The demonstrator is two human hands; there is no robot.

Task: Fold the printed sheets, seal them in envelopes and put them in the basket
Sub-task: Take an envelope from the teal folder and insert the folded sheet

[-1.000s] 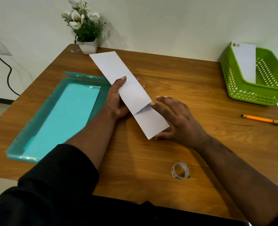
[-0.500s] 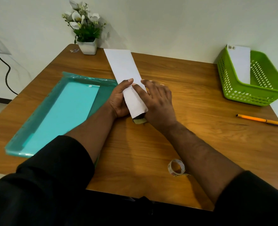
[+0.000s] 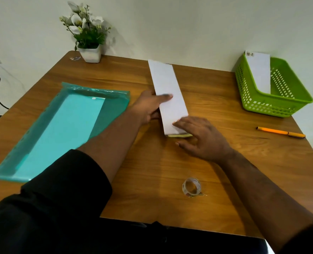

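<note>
A long white envelope [image 3: 167,88] lies on the wooden table [image 3: 152,171], running away from me. My left hand [image 3: 148,107] grips its left edge, thumb on top. My right hand [image 3: 201,140] presses straight fingers on the envelope's near end, where a yellowish strip [image 3: 179,136] shows at the edge. The green basket [image 3: 273,105] stands at the far right with another white envelope [image 3: 260,72] leaning inside it.
A teal plastic folder [image 3: 60,129] lies at the left. A roll of clear tape [image 3: 191,186] sits near the front edge. An orange pen [image 3: 280,132] lies at the right, below the basket. A potted white flower [image 3: 87,33] stands at the far edge.
The protruding near end has gone from sight. The envelope has swung rightward to point more straight away. My right hand has slid from over its middle down to the near end.
</note>
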